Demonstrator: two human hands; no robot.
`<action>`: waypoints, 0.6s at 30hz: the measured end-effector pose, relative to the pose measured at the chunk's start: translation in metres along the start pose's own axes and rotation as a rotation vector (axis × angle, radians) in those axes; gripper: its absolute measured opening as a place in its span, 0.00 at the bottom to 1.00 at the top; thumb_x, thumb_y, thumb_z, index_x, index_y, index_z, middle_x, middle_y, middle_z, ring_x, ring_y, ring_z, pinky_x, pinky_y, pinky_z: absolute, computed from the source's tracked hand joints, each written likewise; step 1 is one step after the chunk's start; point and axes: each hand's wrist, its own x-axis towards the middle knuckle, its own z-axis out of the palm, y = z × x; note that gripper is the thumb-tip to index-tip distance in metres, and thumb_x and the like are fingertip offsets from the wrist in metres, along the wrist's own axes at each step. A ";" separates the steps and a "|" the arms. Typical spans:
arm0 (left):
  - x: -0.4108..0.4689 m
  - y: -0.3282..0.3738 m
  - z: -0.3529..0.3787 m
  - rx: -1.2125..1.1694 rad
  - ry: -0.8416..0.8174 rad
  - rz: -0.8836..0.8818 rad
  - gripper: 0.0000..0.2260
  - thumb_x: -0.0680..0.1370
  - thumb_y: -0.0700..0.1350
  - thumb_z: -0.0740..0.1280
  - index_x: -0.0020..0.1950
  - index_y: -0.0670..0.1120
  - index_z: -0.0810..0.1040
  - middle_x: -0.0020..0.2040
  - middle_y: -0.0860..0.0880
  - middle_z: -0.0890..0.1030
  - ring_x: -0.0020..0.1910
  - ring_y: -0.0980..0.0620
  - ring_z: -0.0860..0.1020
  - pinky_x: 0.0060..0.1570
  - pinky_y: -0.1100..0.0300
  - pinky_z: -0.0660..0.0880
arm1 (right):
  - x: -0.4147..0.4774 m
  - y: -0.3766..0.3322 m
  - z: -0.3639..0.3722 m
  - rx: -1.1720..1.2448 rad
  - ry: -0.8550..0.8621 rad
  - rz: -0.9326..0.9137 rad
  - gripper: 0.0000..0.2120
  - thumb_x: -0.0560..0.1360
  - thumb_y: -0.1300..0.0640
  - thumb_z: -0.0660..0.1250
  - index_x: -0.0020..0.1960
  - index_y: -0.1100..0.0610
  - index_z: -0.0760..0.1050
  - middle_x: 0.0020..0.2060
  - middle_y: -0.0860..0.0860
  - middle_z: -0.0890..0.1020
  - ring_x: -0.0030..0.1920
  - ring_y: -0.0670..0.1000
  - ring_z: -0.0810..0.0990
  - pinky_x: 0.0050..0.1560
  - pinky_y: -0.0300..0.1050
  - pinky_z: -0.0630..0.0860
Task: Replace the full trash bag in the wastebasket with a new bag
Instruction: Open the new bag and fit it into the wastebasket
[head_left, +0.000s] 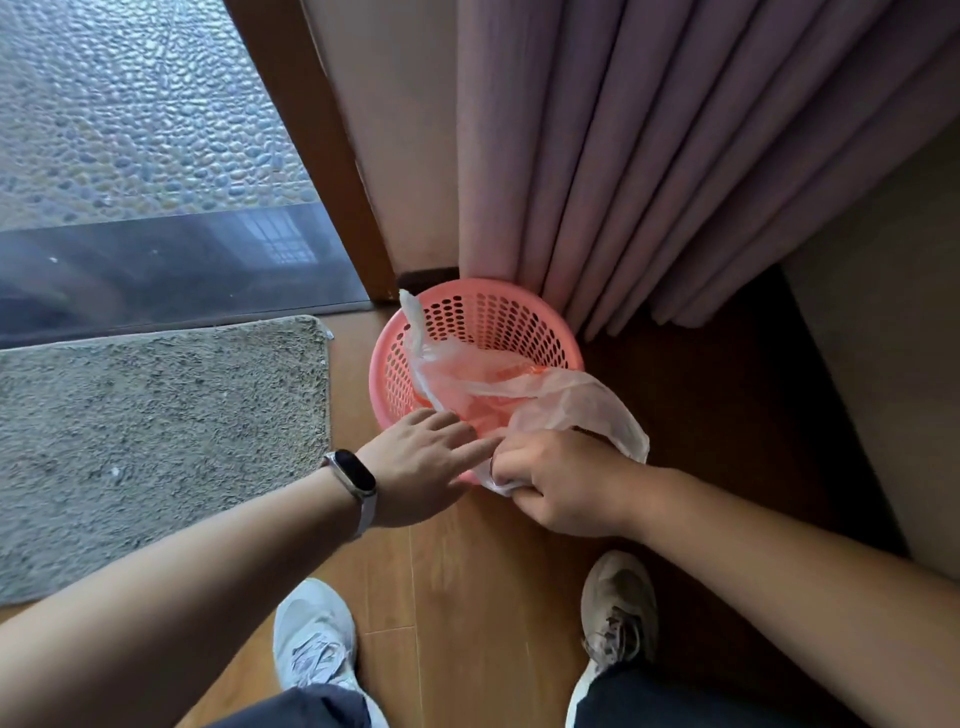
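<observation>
1. A pink perforated wastebasket (475, 332) stands on the wooden floor (447, 582), in the corner by a brown door frame (311, 140) and touching the folds of a mauve curtain (649, 156).
2. A thin, translucent trash bag (524, 395) lies loosely in and over the wastebasket: 1 strip of it rises above the far-left rim, the middle sags inside, and the near-right part drapes out over the rim toward the floor.
3. The right hand (558, 483) is curled into a fist at the near rim, clenching a bunched edge of the trash bag; plastic shows between its fingers and below its knuckles.
4. The left hand (415, 467) is spread flat with fingers extended, its fingertips reaching to the near rim and touching the bag beside the right hand; it grasps nothing that can be seen.
5. A dark-faced wristband (356, 475) sits on the left wrist.
6. A shaggy grey-green mat (156, 441) lies on the floor to the left of the wastebasket, just apart from it, below a glass pane (156, 270) that looks out on pebbled ground.
7. 2 pale sneakers (314, 636) are planted on the floor near the bottom of the view, 1 under each forearm.
</observation>
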 end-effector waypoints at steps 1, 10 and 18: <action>0.003 -0.002 0.002 0.005 -0.012 0.014 0.14 0.75 0.54 0.60 0.58 0.51 0.74 0.53 0.50 0.79 0.54 0.46 0.76 0.55 0.50 0.75 | 0.000 0.000 0.001 0.008 -0.009 -0.010 0.10 0.74 0.61 0.64 0.35 0.53 0.68 0.35 0.45 0.70 0.38 0.44 0.65 0.36 0.34 0.61; -0.012 -0.024 0.014 0.098 0.044 -0.046 0.11 0.77 0.54 0.60 0.41 0.48 0.73 0.32 0.51 0.79 0.31 0.46 0.79 0.36 0.57 0.75 | -0.008 0.036 0.007 -0.177 -0.046 0.099 0.04 0.74 0.57 0.61 0.41 0.53 0.70 0.37 0.51 0.77 0.37 0.54 0.74 0.35 0.53 0.72; -0.046 -0.049 0.017 0.082 -0.023 -0.095 0.08 0.79 0.52 0.59 0.48 0.50 0.74 0.40 0.50 0.79 0.39 0.45 0.79 0.38 0.54 0.75 | -0.022 0.063 0.023 -0.318 0.024 0.106 0.15 0.75 0.61 0.63 0.61 0.53 0.76 0.53 0.53 0.80 0.54 0.56 0.76 0.53 0.54 0.76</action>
